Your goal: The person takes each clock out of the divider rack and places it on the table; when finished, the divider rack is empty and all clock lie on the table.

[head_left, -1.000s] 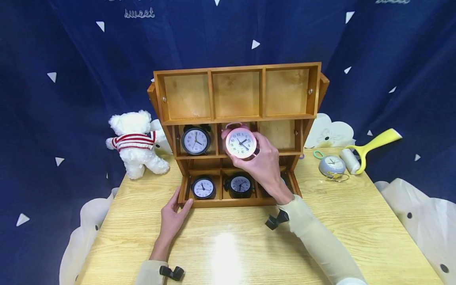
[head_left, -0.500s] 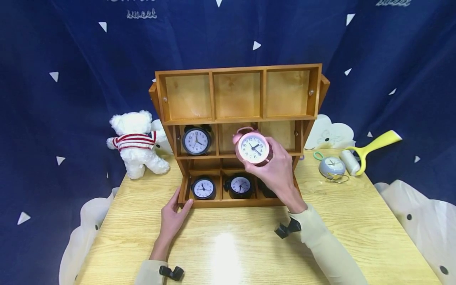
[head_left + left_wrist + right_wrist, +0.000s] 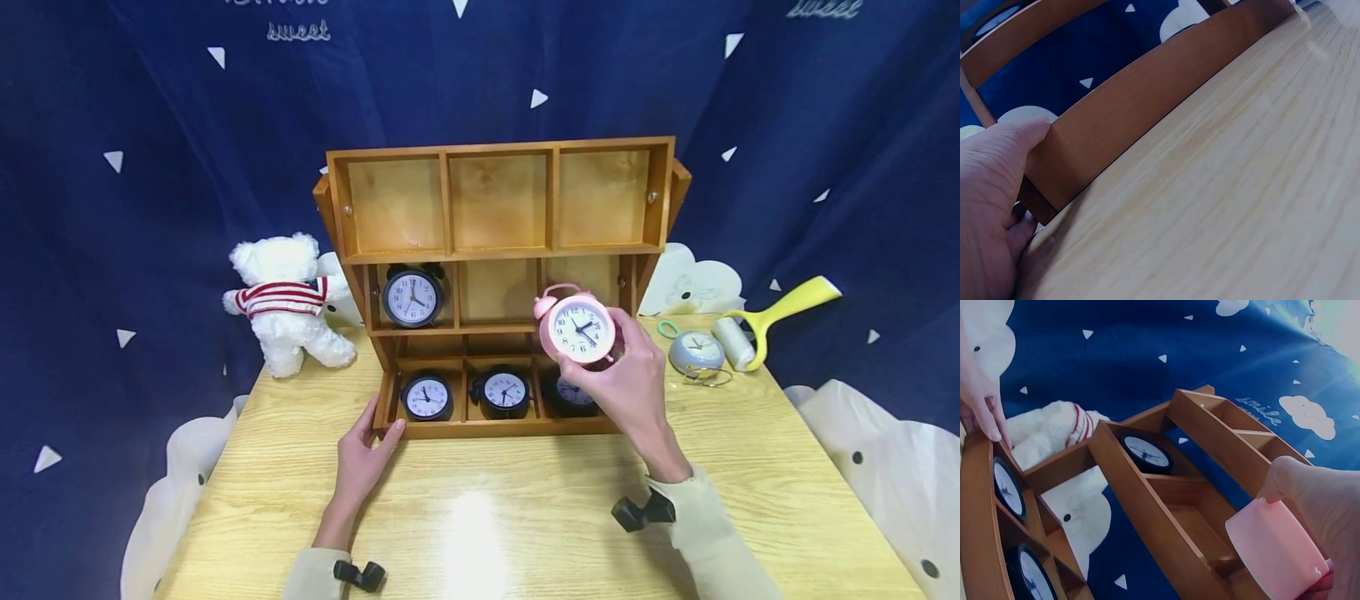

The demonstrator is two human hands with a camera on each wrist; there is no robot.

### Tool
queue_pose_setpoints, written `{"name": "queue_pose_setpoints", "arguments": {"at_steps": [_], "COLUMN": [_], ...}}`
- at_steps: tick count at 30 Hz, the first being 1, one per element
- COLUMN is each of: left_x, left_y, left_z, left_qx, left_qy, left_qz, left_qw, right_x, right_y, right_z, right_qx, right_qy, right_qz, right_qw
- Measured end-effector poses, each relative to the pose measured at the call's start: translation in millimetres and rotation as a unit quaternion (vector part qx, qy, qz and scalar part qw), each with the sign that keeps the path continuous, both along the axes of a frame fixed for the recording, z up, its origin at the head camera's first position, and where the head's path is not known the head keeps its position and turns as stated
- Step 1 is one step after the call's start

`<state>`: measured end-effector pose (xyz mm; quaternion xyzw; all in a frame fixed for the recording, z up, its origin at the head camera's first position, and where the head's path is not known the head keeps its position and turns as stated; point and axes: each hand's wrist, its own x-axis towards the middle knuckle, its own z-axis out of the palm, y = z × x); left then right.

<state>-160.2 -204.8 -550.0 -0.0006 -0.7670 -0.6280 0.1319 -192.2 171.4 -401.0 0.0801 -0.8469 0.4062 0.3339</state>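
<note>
My right hand (image 3: 636, 383) holds a pink twin-bell alarm clock (image 3: 581, 329) by its side, white dial facing me, in front of the right part of a three-tier wooden display rack (image 3: 498, 428). In the right wrist view the pink casing (image 3: 1275, 547) shows between thumb and fingers. My left hand (image 3: 362, 457) grips the rack's lower left corner; in the left wrist view its thumb (image 3: 1036, 131) lies on the front board's edge and the fingers go round the end. Black alarm clocks stand in the middle tier's left compartment (image 3: 413, 297) and along the bottom tier (image 3: 427, 397).
Left of the rack sits a white teddy bear (image 3: 283, 304) in a striped sweater. On the table's right lie a blue-grey clock (image 3: 696, 353), a yellow-handled lint roller (image 3: 787, 307) and a green ring (image 3: 668, 329). A dark blue curtain (image 3: 480, 75) hangs behind.
My right hand has carried the pink clock from before the middle compartment to the right and slightly down, uncovering the middle compartment and the bottom right black clock. The left hand stays put.
</note>
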Motion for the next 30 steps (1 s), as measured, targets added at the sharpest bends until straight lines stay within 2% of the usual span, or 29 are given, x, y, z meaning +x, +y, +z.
{"name": "queue_pose_setpoints", "arguments": {"at_steps": [10,19,22,27,30], "left_x": [1.7,2.1,0.1,-7.7,-12.6], "left_y": [-0.7,-0.4,-0.6,-4.5,-7.9], "left_z": [0.7,3.8,-0.8,-22.2,-31.4], "left_qx": [-0.001,-0.009,-0.007,-0.005,-0.013], "left_qy": [-0.001,-0.005,-0.007,-0.005,0.004], "left_qz": [0.003,0.004,0.005,0.010,0.015], "left_qw": [1.0000,0.9999,0.9999,0.9999,0.9998], "right_x": [9.9,24.1,30.0,39.7,41.1], "right_y": [28,55,64,79,89], "right_z": [-3.8,-5.6,-7.8,-13.2,-15.8], "right_qx": [-0.027,-0.023,-0.015,-0.010,-0.012], "right_qy": [-0.025,-0.057,-0.065,-0.073,-0.066], "right_qz": [-0.026,-0.079,-0.100,-0.126,-0.136], "right_qw": [0.9990,0.9949,0.9928,0.9893,0.9884]}}
